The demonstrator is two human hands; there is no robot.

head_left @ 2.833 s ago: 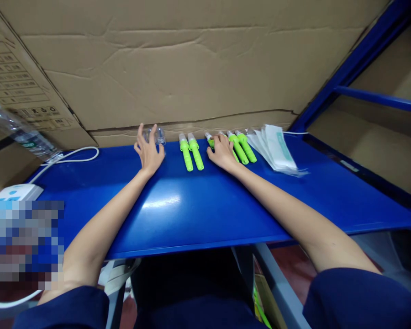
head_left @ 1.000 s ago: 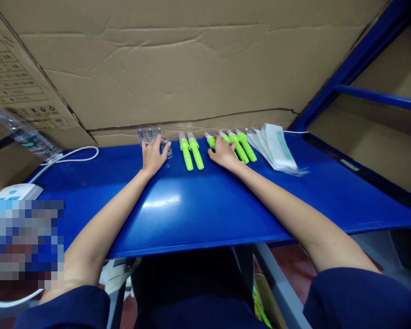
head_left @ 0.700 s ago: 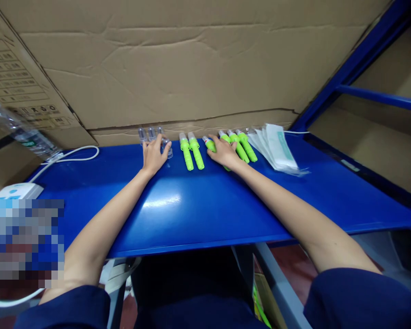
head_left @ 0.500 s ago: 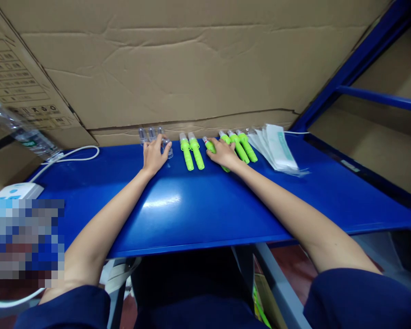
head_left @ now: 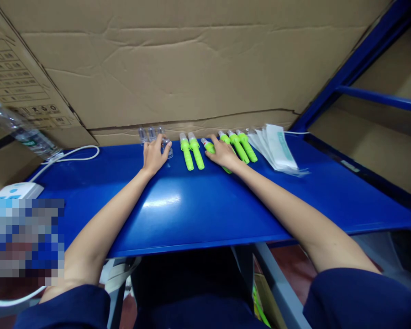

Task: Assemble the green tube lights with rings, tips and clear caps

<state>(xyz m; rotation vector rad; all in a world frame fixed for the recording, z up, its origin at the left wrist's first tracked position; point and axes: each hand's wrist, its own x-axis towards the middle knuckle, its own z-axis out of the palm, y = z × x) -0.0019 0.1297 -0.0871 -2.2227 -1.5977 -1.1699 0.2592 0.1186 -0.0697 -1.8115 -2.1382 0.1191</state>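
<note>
My left hand point(head_left: 154, 157) rests at the back of the blue table, its thumb and fingers around a clear plastic cap point(head_left: 170, 152). Several more clear caps point(head_left: 142, 135) stand just behind those fingers. My right hand point(head_left: 222, 153) lies over a lime-green pen-shaped device point(head_left: 208, 146) with a pale tip, thumb on one side and fingers on the other; the palm hides its middle. Between my hands, two similar green devices point(head_left: 193, 153) with clear tips lie side by side. Three others point(head_left: 247, 147) lie close to the right of my right hand.
White packets point(head_left: 277, 148) lie right of the green devices. A cardboard wall point(head_left: 198, 68) closes off the back of the blue table point(head_left: 205, 210). At left are a plastic bottle point(head_left: 30, 135), a white cable point(head_left: 85, 155) and a power strip point(head_left: 17, 189). A blue frame bar point(head_left: 383, 98) runs along the right.
The fingers of my right hand have shifted slightly on the green device, whose tip has turned a little to the left. My left hand stays in place.
</note>
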